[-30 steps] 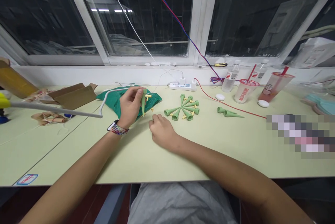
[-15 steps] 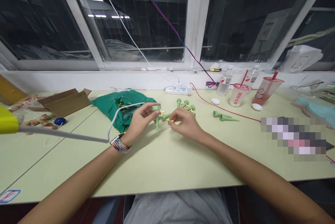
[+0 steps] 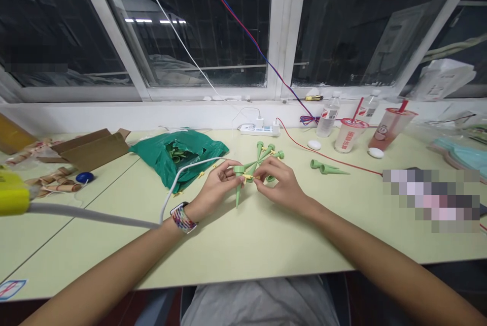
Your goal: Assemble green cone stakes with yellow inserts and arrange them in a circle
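The spike (image 3: 238,195) at the middle of the desk is smooth, matt pale green plastic, and the peg (image 3: 248,177) against it is smooth yellow plastic with a slight sheen. At ten o'clock from there, the bag (image 3: 178,161) is thin, shiny green plastic. Further along at nine o'clock, the box (image 3: 91,148) is rough, matt brown cardboard, and the curled strips (image 3: 53,184) look like paper. At twelve o'clock, the power strip (image 3: 258,130) is glossy white plastic. At two o'clock, the bottle (image 3: 328,115) is clear, ribbed plastic and the cup (image 3: 349,135) is clear plastic. The desk (image 3: 266,234) has a smooth, matt top.
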`<state>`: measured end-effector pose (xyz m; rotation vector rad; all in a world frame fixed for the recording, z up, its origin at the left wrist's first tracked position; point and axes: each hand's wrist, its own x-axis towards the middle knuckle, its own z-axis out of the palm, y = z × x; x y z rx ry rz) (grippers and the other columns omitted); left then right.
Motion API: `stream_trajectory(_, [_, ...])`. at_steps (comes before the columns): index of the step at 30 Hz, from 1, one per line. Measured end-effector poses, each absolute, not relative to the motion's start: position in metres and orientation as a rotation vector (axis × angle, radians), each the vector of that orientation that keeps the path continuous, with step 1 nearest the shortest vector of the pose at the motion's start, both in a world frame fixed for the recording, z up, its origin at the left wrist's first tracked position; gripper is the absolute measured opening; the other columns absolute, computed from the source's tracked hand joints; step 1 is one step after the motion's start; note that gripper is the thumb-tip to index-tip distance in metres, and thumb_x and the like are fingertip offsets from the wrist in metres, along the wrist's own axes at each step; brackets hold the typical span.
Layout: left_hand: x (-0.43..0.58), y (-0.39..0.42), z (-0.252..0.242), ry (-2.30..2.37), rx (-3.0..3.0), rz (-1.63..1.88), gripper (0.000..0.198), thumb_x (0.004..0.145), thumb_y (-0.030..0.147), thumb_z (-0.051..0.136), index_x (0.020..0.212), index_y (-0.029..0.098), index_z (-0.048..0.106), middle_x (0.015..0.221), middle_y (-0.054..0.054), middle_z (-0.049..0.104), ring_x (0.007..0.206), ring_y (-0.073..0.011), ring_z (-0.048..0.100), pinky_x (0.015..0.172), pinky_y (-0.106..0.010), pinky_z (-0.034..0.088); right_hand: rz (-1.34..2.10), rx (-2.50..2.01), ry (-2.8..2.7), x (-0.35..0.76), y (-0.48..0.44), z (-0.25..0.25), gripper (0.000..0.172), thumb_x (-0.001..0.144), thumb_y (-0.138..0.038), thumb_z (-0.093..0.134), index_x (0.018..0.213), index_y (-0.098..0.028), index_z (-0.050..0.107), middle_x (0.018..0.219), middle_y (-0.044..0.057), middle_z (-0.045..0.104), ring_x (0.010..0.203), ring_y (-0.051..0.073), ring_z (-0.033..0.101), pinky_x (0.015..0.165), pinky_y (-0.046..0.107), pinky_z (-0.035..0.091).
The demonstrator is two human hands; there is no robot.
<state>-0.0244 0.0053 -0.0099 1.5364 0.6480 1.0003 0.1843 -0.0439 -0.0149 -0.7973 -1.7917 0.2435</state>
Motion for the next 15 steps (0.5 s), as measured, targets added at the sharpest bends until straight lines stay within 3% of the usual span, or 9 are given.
stream_trajectory(5, [-0.023, 0.004, -0.014, 0.677, 1.582, 0.969, 0.041, 0.078, 0.031, 0.088, 0.109, 0.02, 0.062, 0.094, -0.003, 0.07, 0.086, -0.0167, 0.069, 0.082, -0.029, 0.055, 0.183, -0.774, -1.815, 0.182, -0.046, -0.019, 0.013, 0.097, -0.021, 0.063, 0.108, -0.024, 0.069, 0.091, 0.004, 0.065, 0.08, 0.017, 0.064, 0.073, 0.032, 0.056])
stream_trajectory(11, [-0.024, 0.004, -0.016, 0.629, 1.455, 0.923, 0.031, 0.085, 0.032, 0.082, 0.106, 0.019, 0.063, 0.086, 0.0, 0.069, 0.078, -0.0121, 0.066, 0.074, -0.023, 0.052, 0.113, -0.723, -1.799, 0.178, -0.046, -0.024, 0.016, 0.097, -0.015, 0.061, 0.108, -0.024, 0.068, 0.097, 0.006, 0.066, 0.088, 0.019, 0.066, 0.077, 0.034, 0.057])
stream_trajectory(15, [-0.025, 0.001, -0.015, 0.644, 1.461, 0.925, 0.036, 0.086, 0.033, 0.081, 0.111, 0.02, 0.059, 0.083, 0.0, 0.071, 0.075, -0.0121, 0.067, 0.073, -0.023, 0.052, 0.091, -0.723, -1.816, 0.178, -0.047, -0.027, 0.021, 0.097, -0.014, 0.059, 0.113, -0.024, 0.068, 0.101, 0.008, 0.068, 0.095, 0.022, 0.067, 0.082, 0.037, 0.057])
